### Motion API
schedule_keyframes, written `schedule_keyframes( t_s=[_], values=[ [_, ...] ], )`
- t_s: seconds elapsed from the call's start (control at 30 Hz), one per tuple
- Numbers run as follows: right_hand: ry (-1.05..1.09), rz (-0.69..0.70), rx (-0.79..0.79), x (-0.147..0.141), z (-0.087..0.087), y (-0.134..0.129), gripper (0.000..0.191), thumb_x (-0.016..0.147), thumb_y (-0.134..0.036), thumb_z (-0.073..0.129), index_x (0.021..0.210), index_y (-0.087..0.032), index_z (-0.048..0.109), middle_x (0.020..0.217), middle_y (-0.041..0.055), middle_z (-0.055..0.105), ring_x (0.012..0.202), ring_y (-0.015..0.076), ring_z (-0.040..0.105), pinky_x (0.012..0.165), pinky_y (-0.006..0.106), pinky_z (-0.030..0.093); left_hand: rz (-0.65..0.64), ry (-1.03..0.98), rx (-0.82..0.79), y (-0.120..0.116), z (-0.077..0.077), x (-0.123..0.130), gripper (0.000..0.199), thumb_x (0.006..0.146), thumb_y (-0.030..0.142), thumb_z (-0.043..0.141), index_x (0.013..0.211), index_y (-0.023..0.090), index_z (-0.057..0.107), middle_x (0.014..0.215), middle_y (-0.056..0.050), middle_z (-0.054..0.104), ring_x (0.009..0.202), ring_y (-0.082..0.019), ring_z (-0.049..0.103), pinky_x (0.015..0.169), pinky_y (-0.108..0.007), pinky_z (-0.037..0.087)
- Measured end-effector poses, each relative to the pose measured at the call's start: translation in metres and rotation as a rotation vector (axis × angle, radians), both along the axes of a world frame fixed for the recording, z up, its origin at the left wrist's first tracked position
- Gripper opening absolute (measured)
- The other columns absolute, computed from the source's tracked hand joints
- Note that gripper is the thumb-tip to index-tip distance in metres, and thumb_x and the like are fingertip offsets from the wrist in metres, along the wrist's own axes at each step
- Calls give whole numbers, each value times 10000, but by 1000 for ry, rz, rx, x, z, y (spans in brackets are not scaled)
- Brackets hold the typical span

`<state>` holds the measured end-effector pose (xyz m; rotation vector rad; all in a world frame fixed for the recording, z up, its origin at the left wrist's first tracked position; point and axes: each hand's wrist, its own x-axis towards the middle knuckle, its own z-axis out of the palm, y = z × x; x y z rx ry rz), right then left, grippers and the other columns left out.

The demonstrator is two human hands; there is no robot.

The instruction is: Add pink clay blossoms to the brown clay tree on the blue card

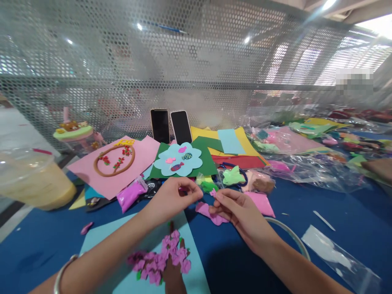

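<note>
My right hand (237,210) pinches a small pink clay piece (213,192) between thumb and fingertips. Just left of it, my left hand (179,194) is closed, thumb and index together; whether a bit of clay sits between them is too small to tell. Beneath the right fingers lies a flattened pink-purple clay packet (203,209). Under my left forearm is a light blue sheet (113,237) with a clay tree: a brown trunk (174,275), clustered pink-purple blossoms (157,263) and a few green leaves.
Two phones (160,126) lean against the perforated metal screen (196,61). A pink card (143,151), a blue flower cutout (162,163), and coloured paper (241,139) lie behind the hands. A drink cup (33,179) stands left; a tape roll (289,230) and plastic bag (337,253) lie right.
</note>
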<state>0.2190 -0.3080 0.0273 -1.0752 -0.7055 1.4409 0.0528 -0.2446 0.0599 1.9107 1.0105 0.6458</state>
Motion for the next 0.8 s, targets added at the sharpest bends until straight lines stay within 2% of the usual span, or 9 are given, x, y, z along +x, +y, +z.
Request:
schedule_keyframes(
  t_s=[0.1, 0.27, 0.53, 0.7, 0.8],
  values=[
    [19, 34, 20, 0, 1, -1, 296, 626, -392, 796, 654, -141, 641, 567, -9, 636, 546, 117, 633, 521, 207, 464, 70, -127, -100, 1, 1, 1, 228, 712, 364, 649, 722, 139, 685, 680, -35, 661, 627, -139, 576, 598, -241, 449],
    [63, 121, 131, 4, -3, -5, 252, 735, -388, 724, 684, -156, 641, 556, -20, 619, 485, 81, 570, 518, 210, 437, 88, -239, -161, -11, 7, 7, 224, 694, 369, 680, 716, 148, 699, 734, -55, 692, 673, -154, 598, 632, -259, 468],
    [62, 157, 214, 5, 3, -9, 280, 729, -386, 728, 609, -170, 596, 498, -46, 574, 404, 68, 513, 532, 230, 457, 71, -336, -265, -24, 16, 12, 268, 598, 387, 761, 627, 145, 649, 593, 5, 577, 538, -90, 478, 500, -203, 373],
    [158, 231, 235, 5, 3, -12, 301, 730, -391, 725, 582, -175, 578, 475, -56, 541, 373, 56, 477, 542, 225, 470, -20, -387, -210, -26, 19, 12, 272, 589, 361, 780, 594, 147, 611, 614, 4, 571, 582, -102, 505, 574, -229, 408],
    [223, 292, 245, 4, 1, -13, 266, 749, -361, 716, 603, -178, 590, 467, -65, 524, 360, 47, 451, 547, 221, 467, -3, -393, -157, -29, 20, 13, 259, 598, 349, 775, 590, 148, 612, 640, 0, 581, 591, -103, 510, 592, -237, 417]
  ],
)
